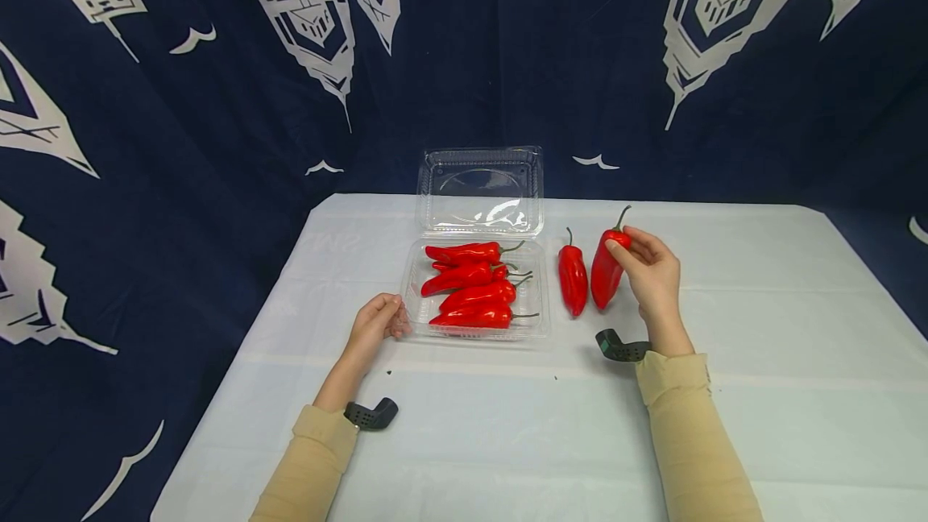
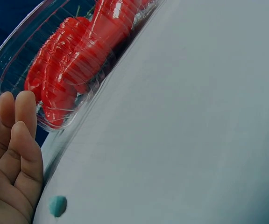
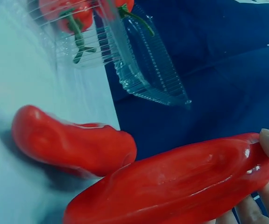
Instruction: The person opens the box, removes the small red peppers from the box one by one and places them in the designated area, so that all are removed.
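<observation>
My right hand (image 1: 655, 271) pinches a red pepper (image 1: 606, 268) near its stem end, thumb on one side and fingers on the other; its tip points down toward the table. Just left of it a second red pepper (image 1: 573, 280) lies on the table, stem away from me. A clear plastic clamshell box (image 1: 544, 296) holds several red peppers (image 1: 478, 294) with their stems to the right. Beside the box's left front corner is my left hand (image 1: 379, 319), fingertips right at the wall and fingers loosely bent. In the left wrist view, the left fingers (image 2: 26, 112) overlap the box's edge.
The box's transparent lid (image 1: 481, 192) stands raised at the back, near the table's far edge. A white cloth covers the table (image 1: 478, 441), with small dark specks in front of the box. Behind hangs a dark blue patterned curtain (image 1: 580, 87).
</observation>
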The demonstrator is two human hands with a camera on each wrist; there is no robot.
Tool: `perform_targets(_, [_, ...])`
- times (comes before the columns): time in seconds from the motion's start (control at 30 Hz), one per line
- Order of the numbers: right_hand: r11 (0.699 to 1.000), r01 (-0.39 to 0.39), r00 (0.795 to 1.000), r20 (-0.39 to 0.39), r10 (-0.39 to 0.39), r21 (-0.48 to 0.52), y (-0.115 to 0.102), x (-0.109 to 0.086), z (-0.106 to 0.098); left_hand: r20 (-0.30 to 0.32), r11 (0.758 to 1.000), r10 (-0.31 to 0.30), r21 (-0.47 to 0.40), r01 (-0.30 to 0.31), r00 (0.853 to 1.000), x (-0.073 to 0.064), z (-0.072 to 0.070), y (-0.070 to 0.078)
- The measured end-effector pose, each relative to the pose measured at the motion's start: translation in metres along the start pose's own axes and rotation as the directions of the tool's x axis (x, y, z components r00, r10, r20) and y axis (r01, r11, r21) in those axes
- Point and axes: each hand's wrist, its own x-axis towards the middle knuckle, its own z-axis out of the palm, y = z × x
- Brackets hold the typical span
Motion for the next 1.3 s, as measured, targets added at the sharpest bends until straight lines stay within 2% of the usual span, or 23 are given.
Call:
perform_targets(0.07, [1.000, -0.013, 1.000, 0.002, 0.013, 0.002, 0.004, 0.002, 0.000, -0.001, 1.000, -0.001, -0.002, 0.001, 1.000, 0.000, 0.000, 0.000])
perform_targets(0.13, [0.999, -0.041, 0.999, 0.000, 0.041, -0.025, -0.006, -0.005, 0.002, -0.003, 1.000, -0.007, -0.002, 0.007, 1.000, 0.003, -0.002, -0.006])
perform_targets(0.2, [0.999, -0.018, 1.000, 0.004, 0.018, -0.031, 0.010, 0.002, 0.001, -0.004, 1.000, -0.007, -0.008, 0.007, 1.000, 0.007, -0.004, -0.013])
perform_targets(0.3, [0.996, -0.039, 0.999, -0.001, 0.039, -0.078, 0.008, 0.000, 0.003, -0.011, 1.000, -0.005, -0.011, 0.005, 1.000, 0.012, -0.007, -0.024])
perform_targets(0.37, [0.996, -0.018, 1.000, -0.001, 0.018, -0.082, 0.023, 0.008, 0.002, -0.014, 1.000, 0.009, -0.011, -0.009, 1.000, 0.012, -0.008, -0.026])
perform_targets(0.6, [0.997, -0.054, 0.998, 0.012, 0.054, -0.056, -0.024, -0.023, 0.006, -0.014, 0.999, 0.037, 0.006, -0.037, 0.999, 0.012, -0.008, -0.028])
perform_targets(0.67, [0.997, -0.063, 0.998, 0.007, 0.063, -0.040, -0.024, -0.024, 0.006, -0.013, 0.999, 0.036, 0.006, -0.036, 0.999, 0.012, -0.008, -0.028])
perform_targets(0.9, [0.998, -0.043, 0.999, -0.002, 0.043, -0.042, 0.025, 0.004, 0.004, -0.014, 1.000, 0.023, -0.001, -0.023, 1.000, 0.012, -0.008, -0.027])
perform_targets(1.03, [0.998, -0.044, 0.999, -0.014, 0.044, -0.048, 0.032, 0.006, 0.007, -0.012, 1.000, 0.023, -0.001, -0.023, 1.000, 0.012, -0.008, -0.026])
perform_targets(1.13, [0.997, -0.050, 0.999, -0.012, 0.049, -0.066, 0.027, 0.001, 0.010, -0.012, 1.000, 0.029, 0.004, -0.029, 0.999, 0.012, -0.008, -0.026])
perform_targets(1.3, [0.994, -0.069, 0.998, -0.007, 0.068, -0.089, 0.004, -0.014, 0.012, -0.013, 0.999, 0.035, 0.006, -0.035, 0.999, 0.012, -0.007, -0.026])
